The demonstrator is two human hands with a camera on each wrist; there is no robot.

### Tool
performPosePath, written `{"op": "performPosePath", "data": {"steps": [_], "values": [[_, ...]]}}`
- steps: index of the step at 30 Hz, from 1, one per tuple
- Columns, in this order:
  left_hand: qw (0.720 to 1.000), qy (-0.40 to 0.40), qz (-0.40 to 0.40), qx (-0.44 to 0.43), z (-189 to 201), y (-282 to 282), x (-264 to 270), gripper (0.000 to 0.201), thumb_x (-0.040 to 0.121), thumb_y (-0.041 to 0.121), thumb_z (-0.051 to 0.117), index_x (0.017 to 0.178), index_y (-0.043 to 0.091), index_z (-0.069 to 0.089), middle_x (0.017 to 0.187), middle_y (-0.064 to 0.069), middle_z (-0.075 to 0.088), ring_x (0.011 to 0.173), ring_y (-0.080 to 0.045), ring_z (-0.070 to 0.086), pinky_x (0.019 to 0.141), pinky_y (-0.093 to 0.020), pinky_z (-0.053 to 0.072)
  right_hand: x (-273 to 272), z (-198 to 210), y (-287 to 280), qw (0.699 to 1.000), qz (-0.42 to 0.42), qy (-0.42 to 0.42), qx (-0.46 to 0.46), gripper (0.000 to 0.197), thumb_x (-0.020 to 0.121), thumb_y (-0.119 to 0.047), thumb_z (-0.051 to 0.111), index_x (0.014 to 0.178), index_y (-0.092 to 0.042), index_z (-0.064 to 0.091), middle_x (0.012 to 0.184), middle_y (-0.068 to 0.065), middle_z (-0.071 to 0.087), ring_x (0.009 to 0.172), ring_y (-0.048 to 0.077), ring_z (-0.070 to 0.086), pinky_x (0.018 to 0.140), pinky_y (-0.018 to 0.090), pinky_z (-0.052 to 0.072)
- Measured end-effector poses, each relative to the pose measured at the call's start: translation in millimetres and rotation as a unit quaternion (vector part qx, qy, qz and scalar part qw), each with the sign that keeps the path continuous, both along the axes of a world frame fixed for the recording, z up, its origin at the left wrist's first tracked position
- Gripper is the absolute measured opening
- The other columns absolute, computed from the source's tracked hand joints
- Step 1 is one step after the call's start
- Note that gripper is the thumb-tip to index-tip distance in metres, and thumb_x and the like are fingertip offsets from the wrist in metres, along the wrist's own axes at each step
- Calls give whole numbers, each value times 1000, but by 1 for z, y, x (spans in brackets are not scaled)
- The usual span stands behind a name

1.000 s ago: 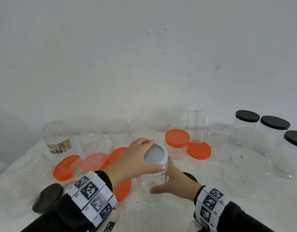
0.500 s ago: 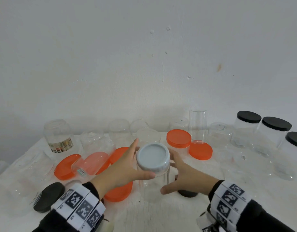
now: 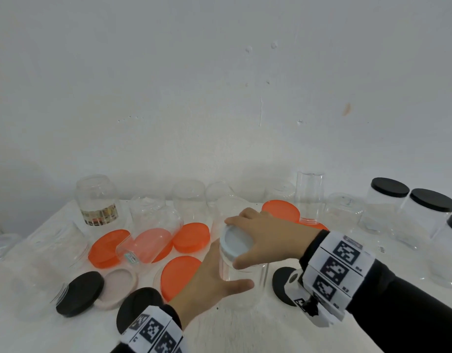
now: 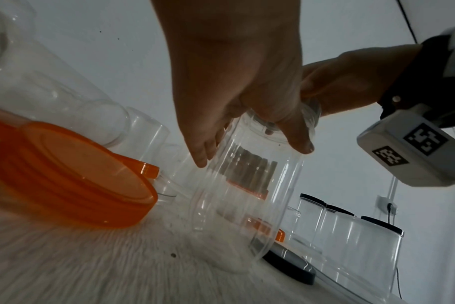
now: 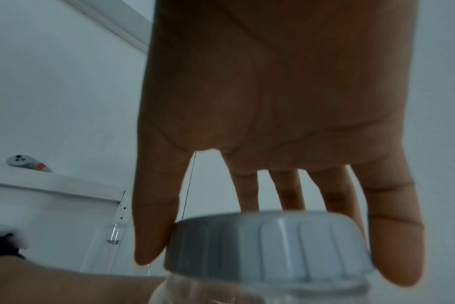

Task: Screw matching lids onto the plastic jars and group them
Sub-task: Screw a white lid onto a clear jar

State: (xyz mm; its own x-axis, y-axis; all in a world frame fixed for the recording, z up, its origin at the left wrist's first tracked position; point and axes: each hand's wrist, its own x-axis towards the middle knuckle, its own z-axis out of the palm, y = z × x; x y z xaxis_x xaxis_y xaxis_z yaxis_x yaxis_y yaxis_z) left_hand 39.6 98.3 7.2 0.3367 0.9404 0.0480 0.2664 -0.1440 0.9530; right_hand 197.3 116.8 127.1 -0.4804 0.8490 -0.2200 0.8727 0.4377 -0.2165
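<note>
Both hands work one clear jar (image 3: 241,273) standing near the table's front edge: the left hand (image 3: 207,281) curls round its smooth, light, likely slippery wall, while the right hand (image 3: 268,235) pinches the ribbed grey lid (image 5: 270,244) by its rim, the best hold

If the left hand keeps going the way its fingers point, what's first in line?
Nothing new to reach: the left hand already wraps the clear jar under the grey lid. Past that jar, likely the orange-lidded jar, though depth is unclear.
</note>
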Motion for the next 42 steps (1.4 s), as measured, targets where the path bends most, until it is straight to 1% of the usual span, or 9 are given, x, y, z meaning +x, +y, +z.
{"op": "performPosePath", "data": {"steps": [9, 15, 20, 23, 25, 27, 30, 35, 42], "values": [[1000, -24, 18, -3, -8, 3, 1, 93, 57, 50, 87, 130, 55, 29, 134, 31, 44, 123, 15, 40, 98, -17, 36, -12, 14, 10, 997, 4, -72, -27, 82, 73, -44, 75, 141, -38, 30, 121, -6, 37, 102, 19, 47, 75, 31, 47], [1000, -29, 9, 3, -9, 4, 0, 90, 60, 45, 87, 129, 55, 30, 133, 32, 45, 121, 17, 40, 91, -10, 37, -11, 16, 15, 996, 23, -73, -52, 83, 72, -38, 78, 138, -38, 29, 119, -8, 35, 99, 17, 50, 66, 26, 44], [999, -27, 18, 7, -12, 4, 0, 91, 60, 48, 88, 131, 54, 31, 132, 30, 46, 122, 12, 42, 97, -17, 38, -11, 12, 15, 997, -3, -64, -38, 81, 66, -60, 74, 133, -37, 34, 109, -10, 38, 86, 13, 51, 64, 28, 53], [999, -31, 17, 15, -11, 4, 0, 87, 62, 45, 88, 130, 54, 34, 129, 32, 49, 121, 13, 43, 92, -9, 41, -11, 9, 14, 997, -32, -73, -12, 81, 65, -76, 64, 127, -30, 40, 102, -8, 41, 69, 6, 46, 50, 23, 39], [999, -37, 11, 18, -10, 4, 1, 88, 62, 44, 88, 131, 53, 34, 129, 33, 49, 121, 14, 44, 89, -7, 40, -11, 7, 14, 996, -41, -79, -6, 86, 65, -80, 59, 130, -27, 39, 103, -7, 43, 74, 10, 48, 54, 23, 35], [999, -41, 8, 18, -10, 4, 1, 90, 62, 45, 88, 134, 51, 33, 131, 31, 49, 123, 12, 43, 93, -14, 40, -10, 8, 14, 996, -38, -75, -25, 94, 66, -78, 62, 140, -31, 30, 116, -5, 43, 97, 17, 51, 69, 28, 43], [999, -39, 11, 14, -11, 4, 0, 92, 61, 47, 88, 133, 52, 32, 130, 34, 47, 122, 13, 43, 97, -18, 39, -9, 17, 12, 996, -5, -60, -66, 95, 71, -59, 72, 146, -43, 17, 129, -7, 36, 113, 19, 46, 85, 33, 46], [999, -38, 13, 14, -12, 4, 1, 93, 61, 46, 88, 134, 52, 31, 132, 32, 47, 123, 12, 42, 101, -21, 39, -10, 18, 15, 995, 19, -74, -58, 86, 72, -43, 78, 143, -43, 29, 119, -8, 35, 104, 17, 45, 78, 30, 45], [999, -40, 6, 20, -9, 3, 1, 87, 67, 37, 87, 133, 51, 32, 132, 30, 47, 122, 13, 42, 89, -7, 39, -13, 5, 16, 995, -31, -97, 4, 85, 65, -80, 60, 132, -32, 37, 111, -4, 41, 92, 19, 48, 61, 28, 36]]}}
